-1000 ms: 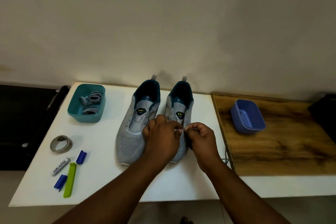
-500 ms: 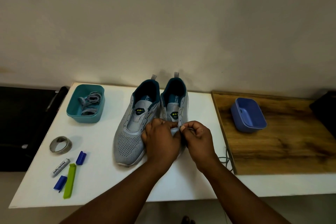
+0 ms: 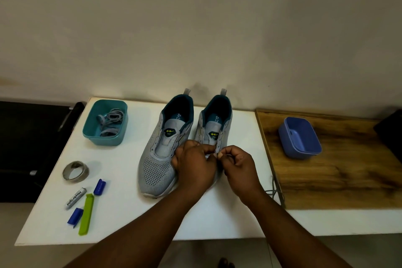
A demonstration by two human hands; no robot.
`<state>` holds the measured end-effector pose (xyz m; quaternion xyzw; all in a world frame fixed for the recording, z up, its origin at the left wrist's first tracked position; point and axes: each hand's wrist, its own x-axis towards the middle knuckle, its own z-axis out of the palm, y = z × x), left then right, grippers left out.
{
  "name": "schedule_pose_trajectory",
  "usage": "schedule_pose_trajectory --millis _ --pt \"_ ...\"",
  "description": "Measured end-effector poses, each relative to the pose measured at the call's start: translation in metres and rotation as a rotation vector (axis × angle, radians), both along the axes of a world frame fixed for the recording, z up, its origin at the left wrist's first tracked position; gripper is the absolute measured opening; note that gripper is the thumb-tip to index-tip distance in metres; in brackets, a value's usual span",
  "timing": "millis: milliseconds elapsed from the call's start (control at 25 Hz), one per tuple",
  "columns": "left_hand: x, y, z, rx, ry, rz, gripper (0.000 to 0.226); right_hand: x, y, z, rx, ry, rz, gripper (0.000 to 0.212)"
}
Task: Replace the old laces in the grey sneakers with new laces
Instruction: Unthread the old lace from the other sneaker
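Two grey sneakers with teal linings stand side by side on the white table (image 3: 121,213), toes toward me. The left sneaker (image 3: 159,152) shows no lace. My left hand (image 3: 193,166) covers the forefoot of the right sneaker (image 3: 215,124) and pinches its eyelet edge. My right hand (image 3: 238,166) pinches the tip of a thin grey lace right beside the left fingertips. The rest of the lace (image 3: 274,189) trails past my right wrist over the table's edge. A teal box (image 3: 91,130) at the back left holds several grey laces (image 3: 109,118).
An empty blue box (image 3: 304,148) sits on the wooden board (image 3: 348,176) to the right. At the front left lie a tape roll (image 3: 75,171), a marker (image 3: 76,198), two blue caps and a green clip (image 3: 86,214). A wall rises close behind the sneakers.
The right sneaker swung left against the other one, then back to the right. Both hands stayed pinched together over its lower eyelets.
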<state>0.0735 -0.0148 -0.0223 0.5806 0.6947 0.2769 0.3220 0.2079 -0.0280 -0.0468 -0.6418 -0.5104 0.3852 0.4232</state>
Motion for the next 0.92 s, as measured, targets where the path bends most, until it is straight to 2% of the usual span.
schedule_pose_trajectory --millis 80,200,240,400,560,640,720,800,880,920 --pt "-0.004 0.003 0.005 -0.005 0.017 -0.012 0.021 -0.001 0.001 -0.001 0.034 -0.042 0.027 0.012" --pt "-0.012 0.012 0.005 0.103 0.306 -0.141 0.033 -0.004 0.0 0.001 0.078 -0.111 0.047 0.014" --pt "-0.012 0.015 0.003 0.151 0.333 -0.182 0.032 -0.005 -0.001 0.003 0.085 -0.141 0.034 0.014" --pt "-0.015 0.027 -0.009 0.169 0.116 -0.196 0.025 -0.009 -0.005 0.007 0.097 -0.202 -0.023 0.022" --pt "-0.013 0.025 -0.007 0.177 0.199 -0.193 0.034 -0.015 -0.008 0.004 0.162 -0.366 -0.048 0.014" --pt "-0.011 0.02 -0.001 0.189 0.37 -0.219 0.042 -0.016 -0.011 0.001 0.151 -0.289 -0.053 0.013" --pt "-0.009 0.017 0.001 0.158 0.434 -0.243 0.045 -0.013 -0.011 -0.001 0.106 -0.124 -0.028 0.014" --pt "-0.01 0.019 0.001 0.078 0.36 -0.259 0.044 -0.01 -0.012 -0.002 0.076 -0.032 0.024 0.013" --pt "-0.01 0.022 -0.005 0.021 0.254 -0.253 0.042 -0.007 -0.011 -0.004 0.153 -0.107 0.072 0.013" --pt "-0.009 0.023 -0.009 -0.011 0.168 -0.233 0.042 -0.005 -0.011 -0.004 0.22 -0.208 0.097 0.012"
